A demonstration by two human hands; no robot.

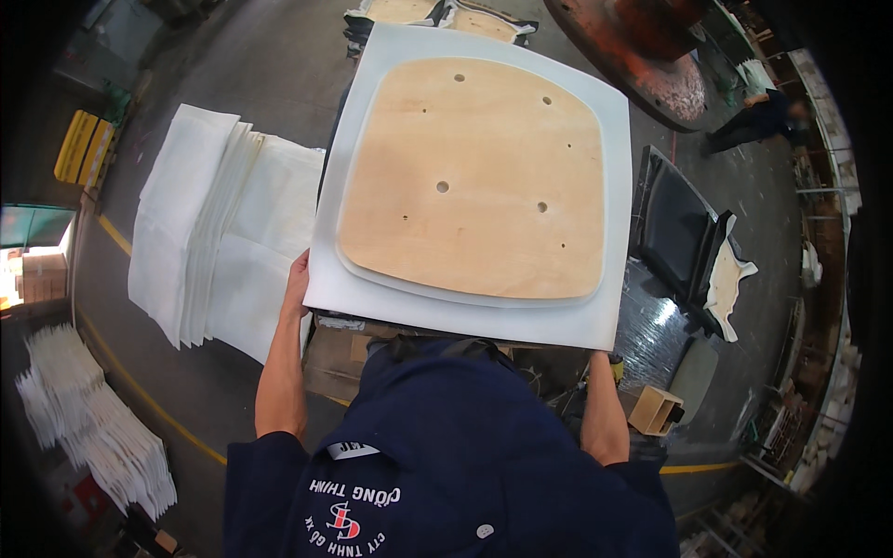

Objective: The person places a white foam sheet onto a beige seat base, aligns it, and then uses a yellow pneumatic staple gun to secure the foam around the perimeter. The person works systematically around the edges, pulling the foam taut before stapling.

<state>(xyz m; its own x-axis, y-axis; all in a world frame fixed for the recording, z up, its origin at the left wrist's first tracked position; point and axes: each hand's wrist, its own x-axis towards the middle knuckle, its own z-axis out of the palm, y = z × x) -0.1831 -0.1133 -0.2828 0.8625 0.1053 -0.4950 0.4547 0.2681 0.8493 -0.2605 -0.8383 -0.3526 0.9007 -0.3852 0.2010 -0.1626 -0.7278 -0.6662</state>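
Observation:
A pale wooden seat panel point(484, 177), rounded at the corners and drilled with several holes, lies on a white foam-like pad whose rim shows around it. Under both spreads a larger white sheet point(465, 316) with roughly square corners. My left hand point(296, 284) is closed on the sheet's left edge, near its lower left corner. At the lower right corner, my right hand point(603, 358) reaches beneath the sheet's edge. Its fingers are hidden there, so their grip cannot be made out.
Stacked white sheets point(200, 223) stand at my left, with another pile point(98, 418) farther down. To the right are black upholstered pieces point(672, 219) on a dark shiny surface and a small wooden box point(654, 410). Another person point(763, 121) is at the far right.

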